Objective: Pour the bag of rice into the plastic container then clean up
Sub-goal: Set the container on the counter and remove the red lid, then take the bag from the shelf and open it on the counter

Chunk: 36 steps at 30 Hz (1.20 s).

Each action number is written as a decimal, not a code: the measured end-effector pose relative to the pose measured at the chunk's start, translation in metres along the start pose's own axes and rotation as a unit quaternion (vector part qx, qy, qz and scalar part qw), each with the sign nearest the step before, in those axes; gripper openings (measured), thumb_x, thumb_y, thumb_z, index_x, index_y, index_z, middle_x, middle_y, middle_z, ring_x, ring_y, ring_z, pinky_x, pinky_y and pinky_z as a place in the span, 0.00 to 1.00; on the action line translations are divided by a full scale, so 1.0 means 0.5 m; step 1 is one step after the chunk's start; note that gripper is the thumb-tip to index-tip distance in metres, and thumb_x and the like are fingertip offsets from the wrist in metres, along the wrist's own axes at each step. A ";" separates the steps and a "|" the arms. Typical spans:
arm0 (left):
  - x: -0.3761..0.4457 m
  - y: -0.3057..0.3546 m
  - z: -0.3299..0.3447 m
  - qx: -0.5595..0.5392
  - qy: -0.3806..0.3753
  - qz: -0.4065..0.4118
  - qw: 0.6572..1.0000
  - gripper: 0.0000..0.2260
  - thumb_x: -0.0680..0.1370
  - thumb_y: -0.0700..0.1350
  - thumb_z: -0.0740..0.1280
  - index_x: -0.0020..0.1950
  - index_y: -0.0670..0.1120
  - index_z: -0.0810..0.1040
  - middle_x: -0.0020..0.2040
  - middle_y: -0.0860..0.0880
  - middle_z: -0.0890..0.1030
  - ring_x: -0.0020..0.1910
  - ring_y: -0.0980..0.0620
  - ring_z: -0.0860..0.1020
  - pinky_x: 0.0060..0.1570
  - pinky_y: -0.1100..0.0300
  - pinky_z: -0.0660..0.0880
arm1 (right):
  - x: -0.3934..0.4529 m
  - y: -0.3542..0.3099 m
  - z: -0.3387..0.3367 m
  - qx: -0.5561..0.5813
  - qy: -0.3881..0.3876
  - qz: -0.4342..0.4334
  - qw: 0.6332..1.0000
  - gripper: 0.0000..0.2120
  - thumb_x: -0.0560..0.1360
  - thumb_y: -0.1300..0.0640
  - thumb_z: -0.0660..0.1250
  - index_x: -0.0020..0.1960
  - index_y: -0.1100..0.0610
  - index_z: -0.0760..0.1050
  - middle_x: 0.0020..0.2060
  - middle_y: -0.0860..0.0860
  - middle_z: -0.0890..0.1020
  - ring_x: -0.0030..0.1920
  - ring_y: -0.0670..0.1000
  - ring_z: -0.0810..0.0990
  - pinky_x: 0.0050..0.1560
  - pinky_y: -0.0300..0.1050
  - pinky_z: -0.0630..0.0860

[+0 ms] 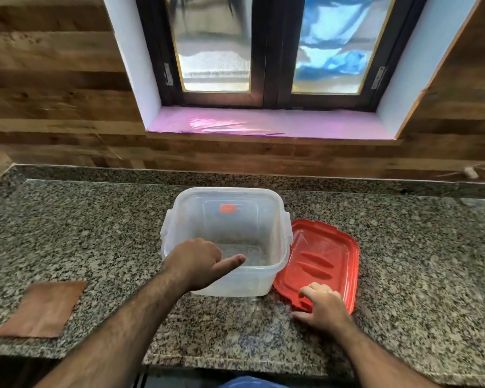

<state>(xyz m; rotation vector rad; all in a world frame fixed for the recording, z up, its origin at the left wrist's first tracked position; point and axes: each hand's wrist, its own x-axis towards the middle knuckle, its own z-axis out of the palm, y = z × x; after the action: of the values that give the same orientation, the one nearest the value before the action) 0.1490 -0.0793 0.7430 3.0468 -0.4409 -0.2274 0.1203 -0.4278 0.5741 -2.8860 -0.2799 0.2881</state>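
A clear square plastic container (230,219) stands open on the granite counter (95,233), nothing visible inside it. My left hand (199,261) grips its near-left rim, thumb over the inside wall. A red lid (322,259) lies flat on the counter, touching the container's right side. My right hand (322,306) rests on the lid's near edge, fingers curled over it and thumb on the counter. No bag of rice is in view.
A brown square mat (42,309) lies at the counter's front left. A wood-panelled wall and a window (269,51) with a pink-lined sill rise behind the counter. The counter's front edge runs just below my forearms.
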 end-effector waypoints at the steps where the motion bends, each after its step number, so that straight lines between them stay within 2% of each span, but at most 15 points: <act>1: 0.000 0.001 0.001 0.004 0.009 -0.005 1.000 0.44 0.77 0.80 0.42 0.34 0.44 0.76 0.31 0.50 0.78 0.31 0.49 0.78 0.34 0.52 0.74 | 0.005 -0.007 -0.013 0.027 0.017 0.010 0.999 0.21 0.70 0.30 0.72 0.55 0.43 0.79 0.49 0.38 0.80 0.51 0.45 0.77 0.54 0.45 0.78; 4: -0.002 0.008 -0.001 0.032 0.049 -0.022 0.998 0.44 0.77 0.80 0.41 0.34 0.44 0.76 0.31 0.50 0.78 0.31 0.51 0.76 0.32 0.53 0.69 | 0.020 -0.033 -0.074 0.193 0.122 0.064 0.972 0.04 0.73 0.49 0.71 0.43 0.46 0.77 0.42 0.41 0.81 0.44 0.47 0.79 0.42 0.45 0.77; 6: -0.007 0.010 -0.001 0.033 0.091 -0.027 0.995 0.43 0.75 0.80 0.39 0.34 0.47 0.74 0.31 0.52 0.75 0.30 0.52 0.73 0.31 0.54 0.65 | 0.034 -0.062 -0.131 0.308 0.214 0.065 0.925 0.07 0.73 0.59 0.67 0.38 0.51 0.74 0.34 0.48 0.79 0.38 0.45 0.77 0.37 0.43 0.75; 8: -0.018 0.007 0.001 -0.005 0.160 -0.032 0.987 0.41 0.76 0.80 0.39 0.34 0.48 0.72 0.30 0.54 0.73 0.29 0.52 0.71 0.30 0.55 0.62 | 0.052 -0.110 -0.205 0.363 0.289 0.012 0.886 0.08 0.74 0.64 0.62 0.37 0.56 0.72 0.32 0.51 0.76 0.35 0.43 0.74 0.35 0.34 0.70; 9: -0.026 0.003 0.002 -0.026 0.203 -0.035 0.978 0.39 0.78 0.79 0.43 0.33 0.49 0.73 0.29 0.54 0.72 0.28 0.52 0.71 0.30 0.56 0.61 | 0.065 -0.137 -0.243 0.377 0.315 -0.021 0.871 0.08 0.73 0.65 0.61 0.37 0.57 0.72 0.32 0.51 0.76 0.35 0.44 0.74 0.35 0.34 0.69; 12: -0.052 -0.025 -0.010 -0.056 0.324 -0.074 0.941 0.29 0.82 0.70 0.58 0.33 0.50 0.77 0.27 0.55 0.73 0.26 0.52 0.73 0.29 0.60 0.63 | 0.121 -0.216 -0.338 0.370 0.374 -0.121 0.842 0.08 0.73 0.67 0.62 0.37 0.60 0.73 0.33 0.53 0.76 0.36 0.54 0.74 0.38 0.47 0.71; 13: -0.061 -0.039 -0.023 -0.062 0.353 -0.091 0.929 0.26 0.82 0.67 0.61 0.34 0.51 0.78 0.28 0.55 0.73 0.26 0.52 0.72 0.30 0.61 0.63 | 0.141 -0.243 -0.363 0.347 0.385 -0.156 0.841 0.07 0.73 0.67 0.63 0.37 0.60 0.74 0.34 0.52 0.76 0.36 0.55 0.74 0.39 0.47 0.70; 16: -0.090 -0.096 -0.088 -0.083 0.402 -0.138 0.901 0.21 0.81 0.62 0.66 0.35 0.50 0.80 0.30 0.55 0.76 0.28 0.53 0.74 0.31 0.60 0.67 | 0.188 -0.349 -0.437 0.274 0.365 -0.278 0.845 0.05 0.73 0.64 0.66 0.40 0.57 0.75 0.35 0.47 0.75 0.37 0.53 0.73 0.41 0.48 0.69; 18: -0.113 -0.141 -0.147 -0.090 0.417 -0.165 0.890 0.20 0.80 0.62 0.68 0.37 0.49 0.82 0.32 0.55 0.80 0.31 0.52 0.77 0.32 0.58 0.71 | 0.221 -0.432 -0.473 0.210 0.330 -0.336 0.857 0.06 0.76 0.57 0.67 0.41 0.54 0.74 0.35 0.44 0.73 0.37 0.54 0.74 0.41 0.50 0.70; 22: -0.166 -0.256 -0.269 -0.097 0.466 -0.201 0.856 0.17 0.79 0.62 0.70 0.40 0.50 0.84 0.33 0.56 0.82 0.34 0.54 0.79 0.35 0.60 0.72 | 0.285 -0.609 -0.531 0.117 0.256 -0.403 0.871 0.18 0.83 0.40 0.59 0.43 0.52 0.72 0.36 0.47 0.76 0.40 0.55 0.76 0.42 0.52 0.73; 26: -0.230 -0.424 -0.387 -0.108 0.536 -0.240 0.803 0.18 0.79 0.64 0.71 0.40 0.50 0.84 0.31 0.57 0.80 0.32 0.59 0.77 0.33 0.66 0.70 | 0.354 -0.807 -0.596 0.076 0.240 -0.429 0.867 0.22 0.81 0.32 0.56 0.50 0.50 0.76 0.42 0.47 0.81 0.45 0.55 0.80 0.46 0.52 0.76; 29: -0.278 -0.585 -0.478 -0.106 0.570 -0.261 0.772 0.20 0.78 0.63 0.72 0.36 0.49 0.82 0.28 0.55 0.79 0.29 0.57 0.77 0.31 0.59 0.72 | 0.413 -0.990 -0.640 0.030 0.242 -0.441 0.864 0.22 0.78 0.29 0.56 0.53 0.47 0.73 0.47 0.44 0.81 0.51 0.53 0.81 0.50 0.52 0.77; 32: -0.323 -0.760 -0.572 -0.109 0.595 -0.285 0.744 0.21 0.77 0.63 0.73 0.33 0.49 0.79 0.27 0.53 0.79 0.28 0.54 0.77 0.32 0.54 0.74 | 0.459 -1.221 -0.679 -0.060 0.215 -0.473 0.852 0.24 0.79 0.30 0.56 0.67 0.43 0.71 0.60 0.44 0.81 0.63 0.53 0.79 0.63 0.57 0.74; 34: -0.349 -0.873 -0.631 -0.082 0.595 -0.292 0.745 0.21 0.77 0.62 0.74 0.32 0.50 0.78 0.27 0.54 0.78 0.30 0.54 0.77 0.33 0.55 0.74 | 0.486 -1.378 -0.705 -0.081 0.216 -0.487 0.842 0.24 0.81 0.34 0.57 0.72 0.44 0.70 0.65 0.46 0.80 0.69 0.56 0.76 0.69 0.61 0.72; 36: -0.380 -0.981 -0.692 -0.051 0.589 -0.299 0.749 0.18 0.77 0.61 0.75 0.35 0.50 0.81 0.30 0.55 0.80 0.32 0.56 0.79 0.35 0.57 0.74 | 0.520 -1.528 -0.736 -0.063 0.221 -0.488 0.842 0.23 0.82 0.39 0.57 0.75 0.46 0.69 0.69 0.49 0.79 0.72 0.58 0.75 0.72 0.64 0.70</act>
<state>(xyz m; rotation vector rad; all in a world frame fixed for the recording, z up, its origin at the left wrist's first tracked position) 0.1581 0.4559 1.0740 2.3887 0.6029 1.4810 0.3234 0.2819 1.0659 -2.3925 -1.5989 -0.5788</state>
